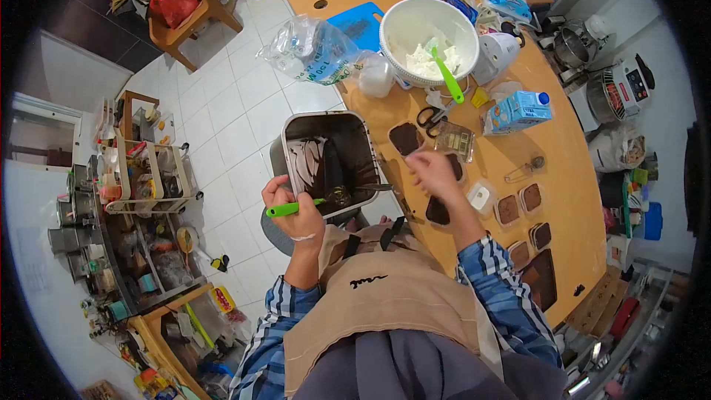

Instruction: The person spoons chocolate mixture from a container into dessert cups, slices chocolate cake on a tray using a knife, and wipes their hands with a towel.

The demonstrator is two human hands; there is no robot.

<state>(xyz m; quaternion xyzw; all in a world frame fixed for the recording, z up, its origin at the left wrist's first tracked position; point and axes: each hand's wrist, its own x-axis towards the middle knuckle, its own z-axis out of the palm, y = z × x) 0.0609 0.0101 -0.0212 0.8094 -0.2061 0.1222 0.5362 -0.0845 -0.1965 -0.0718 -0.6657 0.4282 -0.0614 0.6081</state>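
My left hand [300, 218] is closed at the near left corner of a deep rectangular metal pan [369, 150], gripping it together with a spatula's green handle [285, 209]. Melted chocolate [307, 159] smears the pan's inside. The spatula's dark head rests in there, coated too. Over the table's near edge, my right hand [437, 175] hovers with fingers loosely bent and apart, seemingly holding nothing. Beneath and around it stand small tubs of dark chocolate: one tub [406, 138] beyond the hand, another tub [438, 211] nearer me. The hand partly covers a third tub [454, 167].
A white bowl [396, 26] of cream holds a green spatula [448, 78]. Scissors [429, 117], a clear box [455, 141], a milk carton [518, 112] and a small sieve [524, 169] lie nearby. Several brown-topped tubs [507, 210] stand right. A plastic bag [311, 48] overhangs the table's left edge.
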